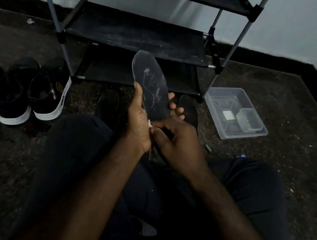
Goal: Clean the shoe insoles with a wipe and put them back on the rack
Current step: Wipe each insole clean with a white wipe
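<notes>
I hold a dark insole point(151, 84) upright in front of me, toe end up, with pale smear marks on its face. My left hand point(138, 120) grips its lower half, thumb on the left edge and fingers showing behind the right edge. My right hand point(174, 144) is closed at the heel end, pinching a small white wipe point(149, 123) that barely shows between the two hands. Two more dark insoles lie on the floor, one point(108, 102) left of my hands and one point(190, 110) right of them. The black shoe rack point(139, 32) stands just beyond.
Several black sneakers with white soles point(31, 93) stand in a row on the floor at the left. A clear plastic tub point(237, 114) holding a smaller box sits right of the rack. My dark-trousered legs fill the foreground. A small green object point(208, 148) lies near my right knee.
</notes>
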